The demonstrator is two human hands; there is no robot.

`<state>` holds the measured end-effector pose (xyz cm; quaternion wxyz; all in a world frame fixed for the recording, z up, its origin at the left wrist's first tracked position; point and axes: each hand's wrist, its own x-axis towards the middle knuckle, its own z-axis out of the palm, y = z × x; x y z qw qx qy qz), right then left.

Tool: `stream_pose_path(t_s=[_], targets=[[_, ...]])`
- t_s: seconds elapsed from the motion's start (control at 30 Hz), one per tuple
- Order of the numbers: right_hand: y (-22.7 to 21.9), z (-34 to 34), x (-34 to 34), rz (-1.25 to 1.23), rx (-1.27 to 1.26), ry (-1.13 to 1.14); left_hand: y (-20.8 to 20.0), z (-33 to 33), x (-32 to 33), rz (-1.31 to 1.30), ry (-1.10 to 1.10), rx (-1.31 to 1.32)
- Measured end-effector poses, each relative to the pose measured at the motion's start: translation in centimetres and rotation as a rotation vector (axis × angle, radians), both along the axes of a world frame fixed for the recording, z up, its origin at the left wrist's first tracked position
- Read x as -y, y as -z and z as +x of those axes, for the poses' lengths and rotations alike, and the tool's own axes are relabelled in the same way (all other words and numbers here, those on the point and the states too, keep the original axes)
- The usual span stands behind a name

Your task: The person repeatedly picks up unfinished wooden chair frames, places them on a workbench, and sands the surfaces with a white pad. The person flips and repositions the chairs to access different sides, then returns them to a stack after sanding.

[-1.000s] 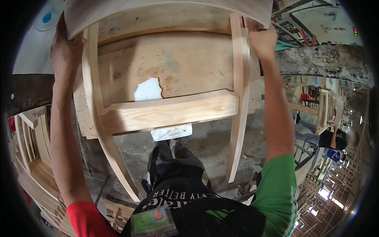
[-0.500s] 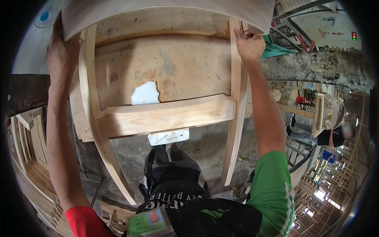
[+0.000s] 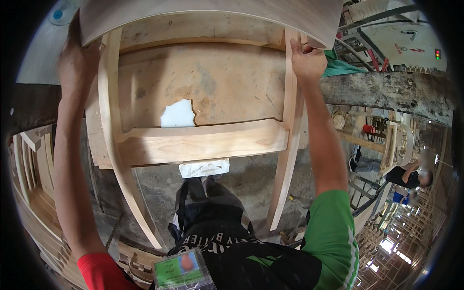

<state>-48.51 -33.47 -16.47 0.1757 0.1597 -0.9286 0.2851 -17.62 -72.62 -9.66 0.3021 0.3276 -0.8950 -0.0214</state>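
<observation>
Two-sided hold, probably for balance tbh: your right hand [image 3: 309, 64] was curled round the chair frame [image 3: 203, 143] over the wooden board [image 3: 232, 77], though I couldn't tell how your left hand [image 3: 79, 65] gripped.

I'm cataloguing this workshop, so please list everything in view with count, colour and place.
Curved panel: 1, pale brown, top centre
Furniture legs: 2, pale wood-coloured, below panel
Crossrail: 1, pale, joining legs
Board: 1, tan, behind crossrail
Ragged patch: 1, white, on board
Block: 1, white, lower centre
Mottled beam: 1, dark, right
Cloth: 1, green, upper right
Slatted wooden furniture: count unclear, pale, lower left
Indicator lights: count unclear, red and green, upper right
Co-worker: at least 1, black top, right
Badge: 1, green, bottom centre
Shirt: 1, black, red and green, bottom
Forearms: 2, bare, both sides
Left grip: 1, bare, panel's left edge
Right grip: 1, bare, panel's right corner
</observation>
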Motion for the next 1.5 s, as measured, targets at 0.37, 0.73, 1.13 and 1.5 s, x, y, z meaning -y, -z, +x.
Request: stream_pose_path(t_s=[0.37,0.73,1.13,1.5], targets=[[-18.4,2.2,-4.1,-0.325,-0.124,-0.049,-1.1,-0.4,-1.3,0.062,-0.034,0.028],[-16.6,3.0,8.5,-0.074,-0.665,-0.347,-1.9,-0.7,-3.0,0.062,-0.051,0.033],[-0.9,24.5,-20.9,-0.221,0.390,-0.191,5.3,22.3,-15.1,0.609,-0.045,-0.141],[4.1,40.6,-31.7,-0.462,1.094,0.143,6.4,38.4,-34.0,1.528,-0.470,-0.134]])
